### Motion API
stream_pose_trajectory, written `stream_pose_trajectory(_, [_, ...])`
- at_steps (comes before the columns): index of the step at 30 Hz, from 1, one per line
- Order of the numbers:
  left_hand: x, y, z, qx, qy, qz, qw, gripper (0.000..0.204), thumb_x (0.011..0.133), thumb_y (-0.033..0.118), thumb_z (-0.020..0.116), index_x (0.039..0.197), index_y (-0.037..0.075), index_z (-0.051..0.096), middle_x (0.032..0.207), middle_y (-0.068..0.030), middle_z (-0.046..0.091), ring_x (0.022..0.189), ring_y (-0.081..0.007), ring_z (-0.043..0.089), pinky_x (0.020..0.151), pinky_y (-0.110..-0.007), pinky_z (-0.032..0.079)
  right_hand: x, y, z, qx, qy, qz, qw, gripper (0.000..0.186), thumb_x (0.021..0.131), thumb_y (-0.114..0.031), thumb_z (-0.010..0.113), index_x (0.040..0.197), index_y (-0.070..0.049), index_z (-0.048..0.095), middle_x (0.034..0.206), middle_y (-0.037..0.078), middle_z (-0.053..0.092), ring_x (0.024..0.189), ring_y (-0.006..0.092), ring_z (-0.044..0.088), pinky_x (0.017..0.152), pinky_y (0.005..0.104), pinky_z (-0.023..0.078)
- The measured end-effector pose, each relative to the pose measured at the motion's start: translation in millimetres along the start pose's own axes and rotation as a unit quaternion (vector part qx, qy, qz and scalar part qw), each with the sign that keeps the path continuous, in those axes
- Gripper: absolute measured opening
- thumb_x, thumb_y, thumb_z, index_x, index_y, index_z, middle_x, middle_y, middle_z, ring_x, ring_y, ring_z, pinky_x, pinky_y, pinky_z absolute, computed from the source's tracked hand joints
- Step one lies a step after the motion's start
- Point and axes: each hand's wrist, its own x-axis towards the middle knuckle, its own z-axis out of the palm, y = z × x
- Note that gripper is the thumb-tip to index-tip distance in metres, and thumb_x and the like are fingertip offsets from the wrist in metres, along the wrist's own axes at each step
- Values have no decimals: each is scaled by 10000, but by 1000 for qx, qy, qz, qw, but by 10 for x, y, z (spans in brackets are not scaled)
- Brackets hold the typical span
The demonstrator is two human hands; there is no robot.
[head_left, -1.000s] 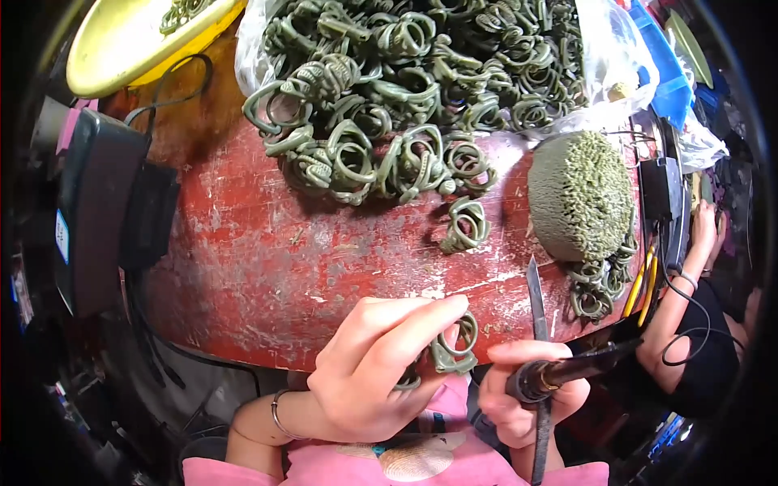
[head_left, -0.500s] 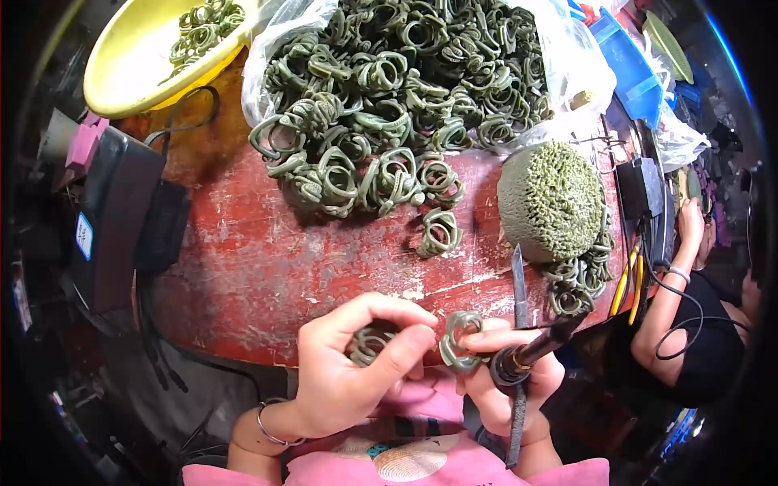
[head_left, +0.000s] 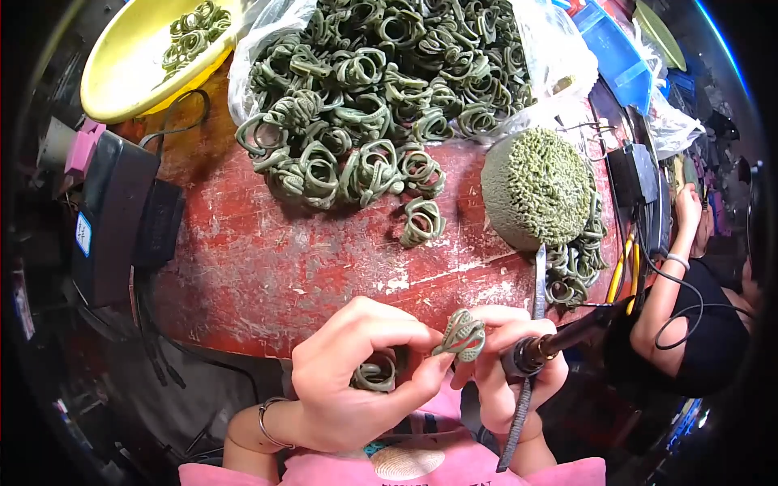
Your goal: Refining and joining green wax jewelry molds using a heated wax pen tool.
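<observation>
Red table (head_left: 284,275), ring (head_left: 463,335) between fingers (head_left: 405,333)

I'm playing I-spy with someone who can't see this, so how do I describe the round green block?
Find the scuffed red table, then the big heap of green rings at its far side. Below the heap's right end in the picture sits the round block. It is one thick lump with a rough, bumpy face, while the rings near it are open loops.

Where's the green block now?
The block sits right of centre in the head view, on the red table, beyond the right hand, beside some rings.
</observation>
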Motion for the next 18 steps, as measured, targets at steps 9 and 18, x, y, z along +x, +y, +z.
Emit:
stream_pose_trajectory(9, [-56, 69, 90, 82, 18, 72, 994, 269, 555, -26, 683, 786, 28, 557, 732, -89, 565, 645, -172, 561, 565, -255, 457, -55, -18, -125, 67, 14, 10, 998, 168, 763, 103, 437, 923, 56, 459, 920, 232, 550, 514, 110, 546, 463, 213, 452])
stream_pose_trajectory(18, [-89, 66, 90, 91, 17, 75, 993, 306, 551, -27, 684, 814, 33, 539, 753, -92, 550, 629, -159, 558, 540, -243, 464, -111, -74, -93, 102, 58, 95, 988, 111, 759, 77, 489, 856, 64, 541, 705, 165, 598, 488, 96, 529, 420, 208, 423])
